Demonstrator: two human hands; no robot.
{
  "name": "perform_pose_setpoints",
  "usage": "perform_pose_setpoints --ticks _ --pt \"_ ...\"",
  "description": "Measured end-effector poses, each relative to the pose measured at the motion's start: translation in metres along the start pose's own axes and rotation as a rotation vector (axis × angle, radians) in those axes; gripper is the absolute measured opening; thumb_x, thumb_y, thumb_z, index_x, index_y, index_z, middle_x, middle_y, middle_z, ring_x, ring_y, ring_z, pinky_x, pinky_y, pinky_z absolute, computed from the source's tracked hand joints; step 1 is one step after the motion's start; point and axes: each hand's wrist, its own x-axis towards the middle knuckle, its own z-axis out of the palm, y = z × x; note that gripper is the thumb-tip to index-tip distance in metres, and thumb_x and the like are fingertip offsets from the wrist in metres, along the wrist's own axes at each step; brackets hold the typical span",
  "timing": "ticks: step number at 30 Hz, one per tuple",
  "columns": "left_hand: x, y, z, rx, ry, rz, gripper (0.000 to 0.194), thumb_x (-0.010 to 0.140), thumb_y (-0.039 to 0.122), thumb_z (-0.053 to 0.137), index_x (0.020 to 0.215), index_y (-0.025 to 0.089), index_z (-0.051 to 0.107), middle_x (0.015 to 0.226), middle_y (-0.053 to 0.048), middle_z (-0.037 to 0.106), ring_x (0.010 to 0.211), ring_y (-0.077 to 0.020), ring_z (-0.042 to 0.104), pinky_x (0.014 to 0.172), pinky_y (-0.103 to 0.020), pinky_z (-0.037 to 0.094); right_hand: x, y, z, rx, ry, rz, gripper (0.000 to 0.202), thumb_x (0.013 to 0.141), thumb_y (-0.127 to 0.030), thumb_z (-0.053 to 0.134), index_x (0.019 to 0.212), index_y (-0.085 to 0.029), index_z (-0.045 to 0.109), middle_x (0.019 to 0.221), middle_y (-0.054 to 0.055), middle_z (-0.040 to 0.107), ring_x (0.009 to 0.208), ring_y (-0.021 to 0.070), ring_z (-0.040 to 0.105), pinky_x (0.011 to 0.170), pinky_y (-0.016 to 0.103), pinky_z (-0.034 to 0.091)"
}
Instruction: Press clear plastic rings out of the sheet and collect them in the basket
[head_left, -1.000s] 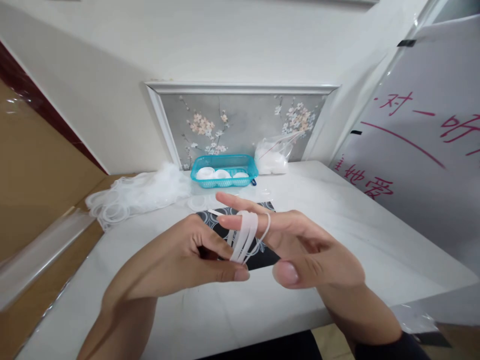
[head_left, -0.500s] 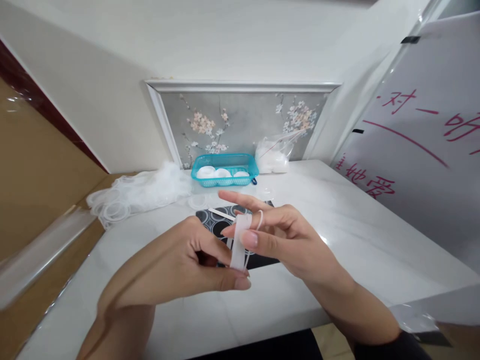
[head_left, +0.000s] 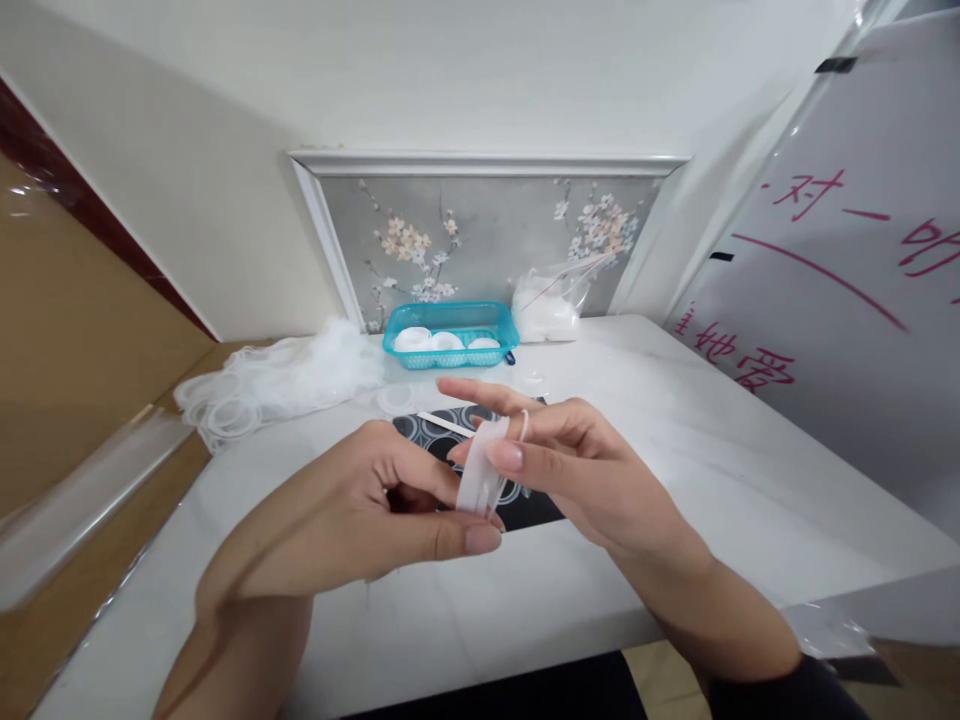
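Between my two hands is a white plastic ring (head_left: 477,478), tilted on edge, with a thin white loop at its right side. My left hand (head_left: 375,500) pinches its lower end between thumb and fingers. Its upper part lies in my right hand (head_left: 577,455), with the thumb pressed on the near face and the index finger stretched out to the left. Fingers hide part of the ring. Below the hands lies a black mat (head_left: 532,512) with grey circles, and a thin white stick (head_left: 444,424) rests on it.
A teal basket (head_left: 450,360) with several white rings stands at the back, beside a clear bag of white material (head_left: 551,310). To the left lies a heap of translucent rings (head_left: 277,385). A whiteboard (head_left: 847,300) with red writing stands at the right, a cardboard box (head_left: 67,350) at the left.
The white ring has tilted, its top leaning further right. Both hands keep their hold, and the left hand has risen slightly. The camera view has shifted a little.
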Motion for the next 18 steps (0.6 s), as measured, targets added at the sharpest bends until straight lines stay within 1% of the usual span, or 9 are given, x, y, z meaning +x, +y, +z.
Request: perform_pose_setpoints --ticks 4,6,8,10,13,14,16,18 --pt "0.0 -0.003 -0.001 -0.013 -0.004 0.019 0.042 0.089 0.041 0.061 0.059 0.013 0.053 0.049 0.006 0.028 0.042 -0.0031 0.024 0.037 -0.017 0.019 -0.001 0.002 0.001 0.119 0.013 -0.001 0.013 0.086 -0.035 0.069 0.079 -0.029 0.078 0.093 0.003 0.076 0.14 0.0251 0.041 0.106 0.043 0.046" --pt "0.0 -0.004 -0.001 -0.016 -0.003 0.027 0.042 0.089 0.041 0.062 0.058 0.013 0.053 0.049 0.006 0.028 0.042 -0.0031 0.025 0.037 -0.017 0.02 -0.001 0.003 0.002 0.191 0.009 0.0 0.014 0.089 -0.029 0.066 0.084 -0.03 0.079 0.095 0.001 0.076 0.139 0.0221 0.042 0.109 0.041 0.043" --pt "0.001 -0.005 -0.001 -0.035 -0.001 0.032 0.044 0.089 0.041 0.062 0.057 0.013 0.052 0.046 0.006 0.03 0.04 -0.0029 0.025 0.037 -0.017 0.02 0.0 0.004 0.002 0.239 -0.005 0.009 0.016 0.091 -0.026 0.064 0.086 -0.031 0.079 0.097 0.0 0.076 0.139 0.0201 0.042 0.111 0.038 0.04" --pt "0.001 -0.004 -0.001 -0.064 0.026 0.042 0.05 0.09 0.043 0.06 0.052 0.013 0.049 0.041 0.005 0.033 0.037 -0.0031 0.027 0.036 -0.017 0.022 0.001 0.005 0.002 0.249 -0.022 0.035 0.017 0.092 -0.03 0.063 0.084 -0.03 0.079 0.094 0.001 0.076 0.14 0.0199 0.039 0.112 0.037 0.039" --pt "0.001 -0.002 0.0 -0.111 0.101 0.08 0.057 0.092 0.047 0.057 0.046 0.015 0.046 0.034 0.004 0.034 0.034 -0.0041 0.032 0.038 -0.017 0.027 0.005 0.007 0.001 0.243 -0.031 0.076 0.024 0.093 -0.037 0.061 0.078 -0.029 0.078 0.091 0.003 0.075 0.141 0.0211 0.038 0.111 0.037 0.039" --pt "0.001 -0.002 0.0 -0.129 0.12 0.089 0.056 0.092 0.048 0.056 0.047 0.015 0.048 0.034 0.004 0.034 0.034 -0.0041 0.032 0.039 -0.017 0.029 0.006 0.008 0.001 0.251 -0.024 0.089 0.025 0.092 -0.039 0.06 0.078 -0.029 0.078 0.095 0.002 0.075 0.14 0.0217 0.04 0.111 0.038 0.039" --pt "0.002 -0.002 0.0 -0.164 0.145 0.102 0.054 0.092 0.049 0.055 0.049 0.015 0.052 0.034 0.004 0.037 0.033 -0.0038 0.031 0.04 -0.017 0.032 0.009 0.012 0.0 0.268 -0.002 0.127 0.026 0.092 -0.044 0.06 0.079 -0.028 0.078 0.114 0.001 0.071 0.133 0.0227 0.049 0.112 0.04 0.038" --pt "0.003 -0.003 -0.002 -0.189 0.161 0.133 0.058 0.092 0.051 0.054 0.047 0.016 0.05 0.034 0.004 0.038 0.033 -0.0038 0.031 0.042 -0.018 0.034 0.011 0.015 -0.001 0.272 0.008 0.178 0.031 0.091 -0.048 0.059 0.077 -0.027 0.077 0.126 0.0 0.066 0.127 0.0225 0.054 0.111 0.04 0.038"
